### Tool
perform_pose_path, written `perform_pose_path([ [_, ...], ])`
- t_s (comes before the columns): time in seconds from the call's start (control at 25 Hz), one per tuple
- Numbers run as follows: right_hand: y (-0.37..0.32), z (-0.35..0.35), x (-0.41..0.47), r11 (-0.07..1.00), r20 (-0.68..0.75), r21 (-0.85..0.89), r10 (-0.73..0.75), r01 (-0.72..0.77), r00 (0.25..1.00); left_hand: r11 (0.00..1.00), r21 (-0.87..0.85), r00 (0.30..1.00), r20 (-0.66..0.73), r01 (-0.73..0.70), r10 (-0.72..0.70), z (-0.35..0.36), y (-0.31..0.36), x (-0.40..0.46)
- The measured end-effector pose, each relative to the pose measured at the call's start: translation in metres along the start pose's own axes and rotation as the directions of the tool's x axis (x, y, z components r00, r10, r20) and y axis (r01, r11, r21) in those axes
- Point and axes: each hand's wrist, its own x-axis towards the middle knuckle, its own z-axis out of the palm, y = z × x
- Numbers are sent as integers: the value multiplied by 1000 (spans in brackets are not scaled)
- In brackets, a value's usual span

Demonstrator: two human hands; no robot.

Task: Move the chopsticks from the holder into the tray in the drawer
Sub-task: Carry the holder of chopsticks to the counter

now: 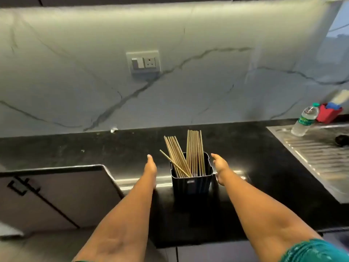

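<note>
Chopsticks (188, 154) stand in two loose bundles in the black holder (192, 183) on the counter (264, 176), both hands (left (150, 167), right (220, 167)) open and empty beside it; light, stiff and smooth, probably best gathered around their upper halves.

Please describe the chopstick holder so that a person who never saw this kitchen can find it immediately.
Find the black countertop under the marble wall. Near its front edge, between the left hand and right hand, stands the holder: a dark square tub, the only container holding upright bamboo chopsticks.
</note>
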Motion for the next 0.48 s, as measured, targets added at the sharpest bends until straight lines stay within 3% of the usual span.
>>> perform_pose_path([
  [0.08, 6, 7, 2, 984, 126, 142, 88, -106, 988, 984, -148, 989, 128, 99, -80, 17, -17, 4],
  [0.2, 15, 12, 1, 960, 165, 230, 121, -158, 979, 951, -248, 963, 237, 187, -127, 32, -37, -1],
  [0.48, 24, 22, 2, 954, 267, 254, 91, -161, 959, 953, -284, 962, 271, 110, -30, 26, -46, -31],
])
